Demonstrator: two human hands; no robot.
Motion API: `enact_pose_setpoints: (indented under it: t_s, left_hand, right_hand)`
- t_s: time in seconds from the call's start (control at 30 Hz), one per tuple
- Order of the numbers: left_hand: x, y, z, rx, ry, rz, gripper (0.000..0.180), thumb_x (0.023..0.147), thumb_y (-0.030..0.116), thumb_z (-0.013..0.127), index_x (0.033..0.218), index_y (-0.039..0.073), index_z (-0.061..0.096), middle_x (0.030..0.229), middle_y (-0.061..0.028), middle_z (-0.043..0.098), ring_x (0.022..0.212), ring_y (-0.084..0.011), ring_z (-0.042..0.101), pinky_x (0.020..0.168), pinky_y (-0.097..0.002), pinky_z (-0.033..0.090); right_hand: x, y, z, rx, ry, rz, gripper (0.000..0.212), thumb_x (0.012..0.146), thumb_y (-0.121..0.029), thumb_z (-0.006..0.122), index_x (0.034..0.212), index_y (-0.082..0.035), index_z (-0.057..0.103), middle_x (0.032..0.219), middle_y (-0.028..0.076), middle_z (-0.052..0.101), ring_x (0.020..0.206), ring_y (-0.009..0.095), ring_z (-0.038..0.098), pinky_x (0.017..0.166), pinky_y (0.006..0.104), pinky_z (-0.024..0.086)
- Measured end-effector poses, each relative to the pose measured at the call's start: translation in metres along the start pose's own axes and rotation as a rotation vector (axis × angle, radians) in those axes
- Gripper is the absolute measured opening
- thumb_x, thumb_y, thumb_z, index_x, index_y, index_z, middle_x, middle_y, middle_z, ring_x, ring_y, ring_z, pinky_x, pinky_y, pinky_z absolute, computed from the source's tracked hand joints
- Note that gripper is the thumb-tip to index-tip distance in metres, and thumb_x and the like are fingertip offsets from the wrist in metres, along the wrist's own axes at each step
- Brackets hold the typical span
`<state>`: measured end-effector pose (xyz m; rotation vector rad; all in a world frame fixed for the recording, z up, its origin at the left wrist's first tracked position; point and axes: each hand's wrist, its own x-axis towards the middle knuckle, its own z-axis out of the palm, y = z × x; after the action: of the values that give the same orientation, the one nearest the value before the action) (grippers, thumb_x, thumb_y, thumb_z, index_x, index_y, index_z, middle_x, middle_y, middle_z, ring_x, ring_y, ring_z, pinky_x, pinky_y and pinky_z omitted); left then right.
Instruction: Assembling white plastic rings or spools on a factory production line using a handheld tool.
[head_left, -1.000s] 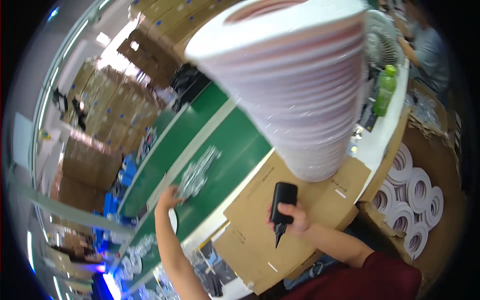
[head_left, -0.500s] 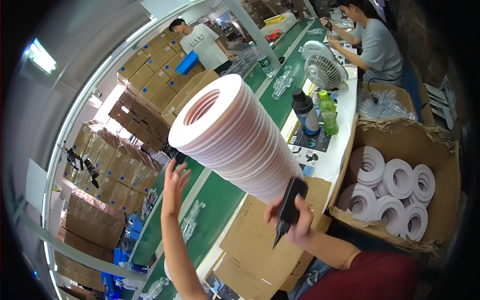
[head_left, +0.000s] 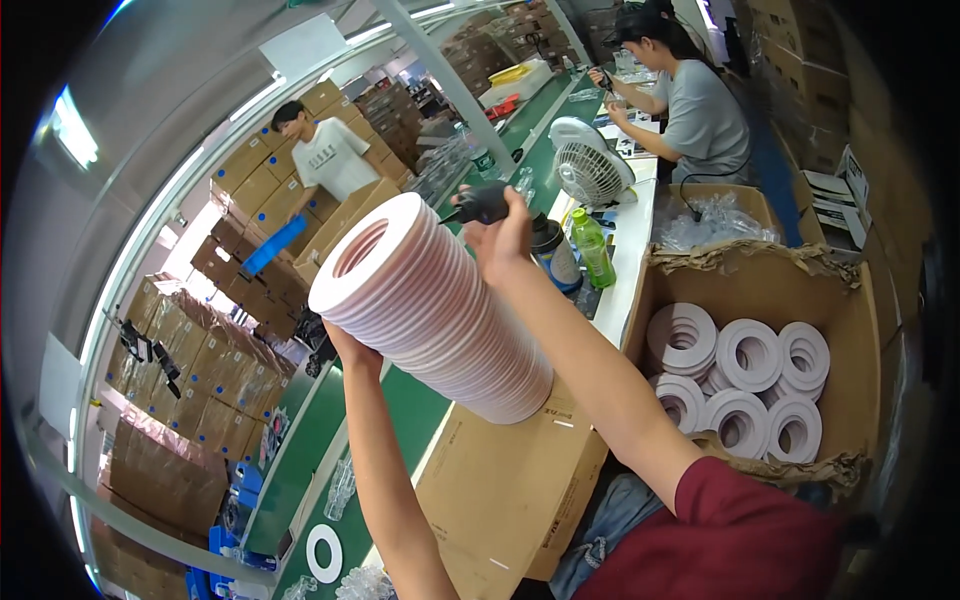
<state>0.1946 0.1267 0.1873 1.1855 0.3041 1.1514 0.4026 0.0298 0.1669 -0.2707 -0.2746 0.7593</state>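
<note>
A tall stack of flat white rings stands on a closed cardboard box in front of me, its open centre showing at the top. Against the stack's upper left side rests my left hand, its fingers hidden behind the rings. My right hand is raised just right of the stack's top, closed around a small black bottle with a pointed nozzle. The nozzle points left, toward the far edge of the top ring, and I cannot tell whether it touches.
An open carton of ring stacks stands at right. A white fan, a green bottle and a larger black bottle stand beyond my right arm. One loose ring lies on the green bench. Two people work farther off.
My right hand has risen from the stack's lower right to its top, carrying the black bottle. My left hand, spread and apart before, now meets the stack's side. The view has shifted.
</note>
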Motion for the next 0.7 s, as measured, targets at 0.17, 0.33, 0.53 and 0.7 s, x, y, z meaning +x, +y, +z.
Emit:
enact_pose_setpoints:
  t_s: [0.17,0.33,0.53,0.7]
  left_hand:
    - [-0.002,0.000,-0.002,-0.004,-0.034,0.014,0.056,0.104,0.044,0.033,0.144,0.007,0.046,0.141,-0.0112,0.056,0.125,-0.0261,0.058,0.104,-0.0416,0.049]
    - [0.007,-0.001,-0.014,0.050,-0.034,0.038,0.056,0.104,0.043,0.034,0.145,0.007,0.045,0.140,-0.0119,0.057,0.124,-0.0268,0.059,0.101,-0.0412,0.051]
    - [0.009,-0.006,-0.012,0.121,-0.001,0.073,0.057,0.103,0.044,0.036,0.144,0.005,0.045,0.138,-0.0128,0.058,0.123,-0.0267,0.059,0.101,-0.0421,0.051]
    - [0.011,0.000,-0.015,0.070,-0.078,0.093,0.057,0.103,0.043,0.036,0.145,0.006,0.045,0.140,-0.0126,0.057,0.124,-0.0267,0.058,0.101,-0.0421,0.051]
  right_hand:
    - [-0.001,0.007,0.015,0.066,-0.036,0.089,0.060,0.096,-0.057,0.037,0.118,-0.008,0.064,0.112,0.006,0.067,0.107,0.020,0.062,0.095,0.0321,0.045]
    - [-0.025,0.006,0.039,0.063,-0.028,-0.058,0.052,0.098,-0.048,0.037,0.116,-0.006,0.063,0.107,0.009,0.067,0.097,0.021,0.066,0.090,0.0335,0.050]
    - [-0.019,0.003,0.034,0.033,-0.040,-0.092,0.054,0.098,-0.044,0.033,0.120,-0.002,0.060,0.112,0.011,0.067,0.101,0.022,0.065,0.094,0.0352,0.049]
    - [-0.019,0.004,0.039,0.055,-0.082,-0.030,0.059,0.097,-0.043,0.031,0.122,0.002,0.059,0.111,0.014,0.068,0.103,0.023,0.064,0.096,0.0363,0.050]
